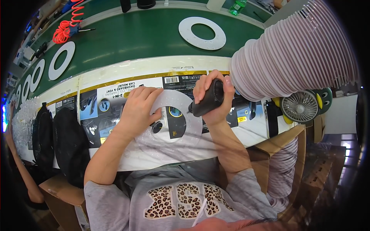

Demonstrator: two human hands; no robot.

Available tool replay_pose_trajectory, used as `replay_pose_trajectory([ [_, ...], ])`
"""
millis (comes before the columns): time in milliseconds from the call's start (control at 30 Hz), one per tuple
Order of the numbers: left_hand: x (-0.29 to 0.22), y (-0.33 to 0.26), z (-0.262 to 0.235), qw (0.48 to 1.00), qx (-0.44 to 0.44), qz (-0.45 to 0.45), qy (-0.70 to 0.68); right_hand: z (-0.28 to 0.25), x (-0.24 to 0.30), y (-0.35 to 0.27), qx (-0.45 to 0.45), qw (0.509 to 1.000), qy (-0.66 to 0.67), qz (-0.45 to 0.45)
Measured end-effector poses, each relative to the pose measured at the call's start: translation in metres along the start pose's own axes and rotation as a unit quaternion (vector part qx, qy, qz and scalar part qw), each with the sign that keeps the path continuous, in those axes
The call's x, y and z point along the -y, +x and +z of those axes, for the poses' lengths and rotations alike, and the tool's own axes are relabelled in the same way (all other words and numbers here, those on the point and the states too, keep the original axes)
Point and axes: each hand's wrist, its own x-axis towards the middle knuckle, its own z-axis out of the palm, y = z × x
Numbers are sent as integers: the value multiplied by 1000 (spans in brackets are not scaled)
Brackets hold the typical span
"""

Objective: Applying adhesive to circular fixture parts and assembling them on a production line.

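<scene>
A tall stack of pinkish ring discs (296, 54) leans beside the bench. A clear ring (169, 134) lies on the bench edge, pressed flat by her left hand (139, 109); her right hand (214, 99) grips a black power screwdriver (206, 99), tip touching the ring.

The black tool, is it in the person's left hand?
No, the black tool is gripped in the right hand, while the left hand presses on the clear ring.

six white rings (202, 33), one small fan (300, 106)
</scene>
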Motion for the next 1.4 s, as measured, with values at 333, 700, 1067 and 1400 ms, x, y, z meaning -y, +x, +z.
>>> replay_pose_trajectory([
  [333, 2, 0, 1, 1000, 10, -15, 0, -1, 0, 1, -2, 1000, 11, -2],
  [700, 2, -1, -2, 1000, -6, 0, 15, 1, 6, -2, 3, 999, 45, -21],
  [1067, 6, 1, -3, 999, -21, -31, 29, -1, 5, 1, 14, 999, 42, -4],
  [1400, 7, 2, 0, 999, -27, -22, 21, -3, 3, 1, 18, 1000, 17, 3],
])
